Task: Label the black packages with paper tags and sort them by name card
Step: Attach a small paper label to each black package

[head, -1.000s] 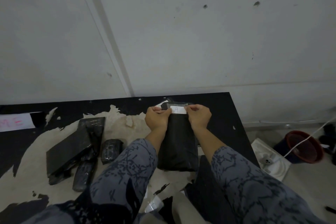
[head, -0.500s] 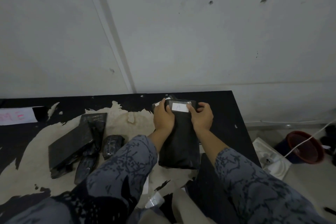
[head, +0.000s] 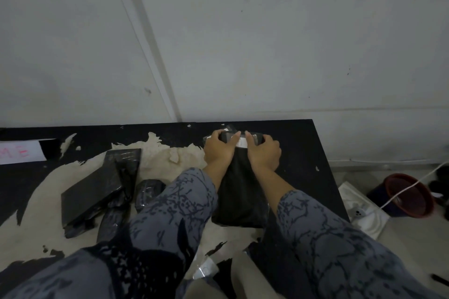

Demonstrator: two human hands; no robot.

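Now, black package [head: 239, 192], far desk [head: 303, 153] edge: top end gripped by left hand [head: 218, 150] and right hand [head: 263, 153], both closed further over the paper tag [head: 241, 142]; tag judged being pressed down.

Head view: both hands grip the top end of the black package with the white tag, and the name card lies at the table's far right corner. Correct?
Not quite. Both hands do grip the black package at its tagged end, but the head view shows the name card at the table's far left edge.
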